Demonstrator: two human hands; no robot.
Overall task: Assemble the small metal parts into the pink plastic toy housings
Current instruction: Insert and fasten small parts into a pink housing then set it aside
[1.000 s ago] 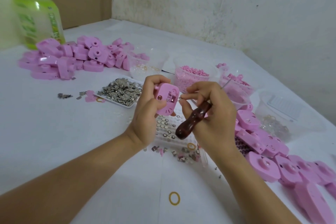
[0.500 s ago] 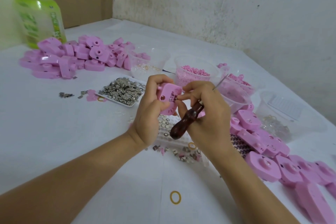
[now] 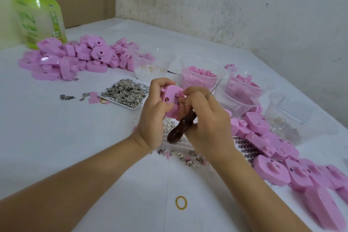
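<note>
Your L hand [image 3: 152,117] grips one pink housing [image 3: 171,94] above the table [image 3: 56,137]. R hand [image 3: 206,118] is curled round a brown-handled awl [image 3: 178,130], w/ fingertips at the housing's open face. Just left sits the tray of metal parts [image 3: 124,94]; finished housings [image 3: 271,169] lie to the right.

2 bare forearms reach in from the lower edge and meet mid-frame, wrists raised. The left hand [image 3: 153,113] curls its fingers over the top of a pink housing [image 3: 171,94]. The right hand [image 3: 207,118], touching it, brings thumb and forefinger to the housing's face while its other fingers wrap a brown-handled tool [image 3: 179,128].
</note>
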